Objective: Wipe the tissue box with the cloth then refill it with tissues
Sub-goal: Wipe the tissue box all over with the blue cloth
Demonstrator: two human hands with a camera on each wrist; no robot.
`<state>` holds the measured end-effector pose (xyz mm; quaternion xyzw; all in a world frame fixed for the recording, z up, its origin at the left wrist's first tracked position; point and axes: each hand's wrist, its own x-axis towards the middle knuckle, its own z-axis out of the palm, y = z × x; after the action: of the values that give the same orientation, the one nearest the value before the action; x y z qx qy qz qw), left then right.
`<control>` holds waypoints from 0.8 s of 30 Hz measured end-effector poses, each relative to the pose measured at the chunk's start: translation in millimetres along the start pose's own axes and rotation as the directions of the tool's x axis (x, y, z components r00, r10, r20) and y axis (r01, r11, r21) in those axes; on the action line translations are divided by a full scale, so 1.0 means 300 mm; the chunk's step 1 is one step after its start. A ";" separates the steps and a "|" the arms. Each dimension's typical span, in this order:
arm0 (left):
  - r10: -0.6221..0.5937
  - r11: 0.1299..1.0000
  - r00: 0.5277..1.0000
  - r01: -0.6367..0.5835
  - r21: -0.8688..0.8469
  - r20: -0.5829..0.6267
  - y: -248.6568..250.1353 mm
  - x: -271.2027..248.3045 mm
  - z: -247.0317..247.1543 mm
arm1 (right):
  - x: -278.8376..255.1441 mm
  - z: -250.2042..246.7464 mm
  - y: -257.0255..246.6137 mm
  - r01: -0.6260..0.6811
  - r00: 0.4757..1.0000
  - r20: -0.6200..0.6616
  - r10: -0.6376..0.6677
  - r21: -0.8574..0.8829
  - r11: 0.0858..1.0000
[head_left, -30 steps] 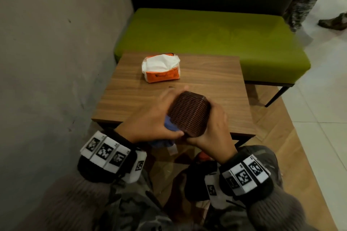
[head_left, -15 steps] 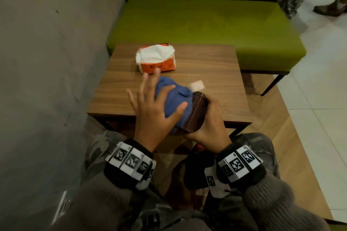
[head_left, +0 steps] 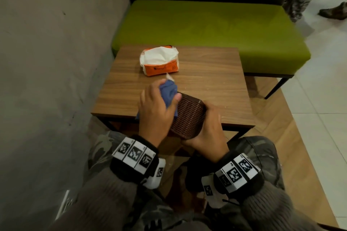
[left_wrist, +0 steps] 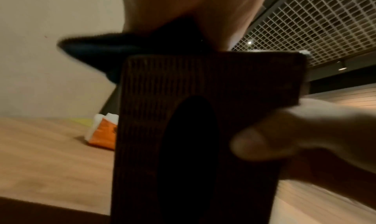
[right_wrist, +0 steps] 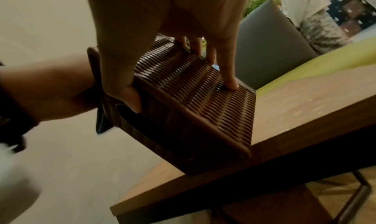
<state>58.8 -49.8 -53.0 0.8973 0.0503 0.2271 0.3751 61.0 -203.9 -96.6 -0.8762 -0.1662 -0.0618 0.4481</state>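
A dark brown woven tissue box (head_left: 187, 116) is held tilted above the near edge of the wooden table (head_left: 216, 88). My right hand (head_left: 207, 127) grips it from the right side, thumb by the oval slot (right_wrist: 154, 131), fingers (right_wrist: 227, 70) across the woven face. My left hand (head_left: 155, 107) holds a blue cloth (head_left: 169, 91) and presses it against the box's left side. The box (left_wrist: 203, 131) fills the left wrist view, slot facing the camera, with the cloth (left_wrist: 105, 50) bunched above it. An orange pack of white tissues (head_left: 159, 61) lies open at the table's far left.
A grey wall (head_left: 47, 62) runs close along the left. A green bench (head_left: 216, 32) stands behind the table. Another person's leg and shoe (head_left: 334, 12) show at the far right on the tiled floor. My knees are just under the table's near edge.
My left hand, spread flat over the cloth on the box half a second ago, has closed round the cloth and slid to the box's left side. The right hand keeps its hold.
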 end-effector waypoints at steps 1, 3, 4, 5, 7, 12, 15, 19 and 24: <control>0.078 0.996 0.996 -0.079 0.027 0.038 0.030 -0.025 0.005 | 0.002 0.001 -0.007 -0.017 1.000 -0.012 0.018 0.020 1.000; 0.293 0.945 0.942 -0.311 0.102 0.163 0.072 -0.106 0.011 | 0.008 -0.002 -0.012 -0.023 0.998 -0.054 0.028 0.081 0.996; 0.336 0.925 0.918 -0.363 0.110 0.212 0.067 -0.125 0.010 | 0.008 -0.006 -0.008 -0.021 0.998 -0.058 0.026 0.091 0.996; 0.326 0.929 0.918 -0.355 0.101 0.228 0.055 -0.116 0.005 | 0.008 -0.008 0.002 -0.008 0.998 -0.055 0.013 0.084 0.996; 0.179 0.979 0.972 -0.191 0.072 0.151 0.019 -0.044 0.007 | 0.008 -0.009 0.025 -0.008 1.000 0.003 0.008 0.053 0.999; 0.213 0.975 0.974 -0.206 -0.088 0.077 0.059 -0.052 0.012 | -0.009 -0.013 0.014 0.013 0.998 -0.056 -0.013 0.006 1.000; 0.270 0.959 0.952 -0.252 -0.131 0.147 0.052 -0.062 0.010 | -0.020 -0.014 0.024 0.053 0.997 -0.063 -0.051 0.027 0.998; 0.139 0.981 0.988 -0.127 -0.146 0.070 0.028 0.013 0.010 | -0.014 -0.023 0.035 -0.016 1.000 0.006 0.015 0.015 1.000; 0.452 0.891 0.856 -0.422 -0.168 0.252 0.023 -0.091 -0.010 | 0.003 -0.063 0.050 0.102 0.993 -0.066 -0.098 0.054 0.993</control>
<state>32.6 -59.9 -56.5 0.8871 -0.2214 0.1774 0.3642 67.8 -227.1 -96.8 -0.8513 -0.1974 -0.1071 0.4742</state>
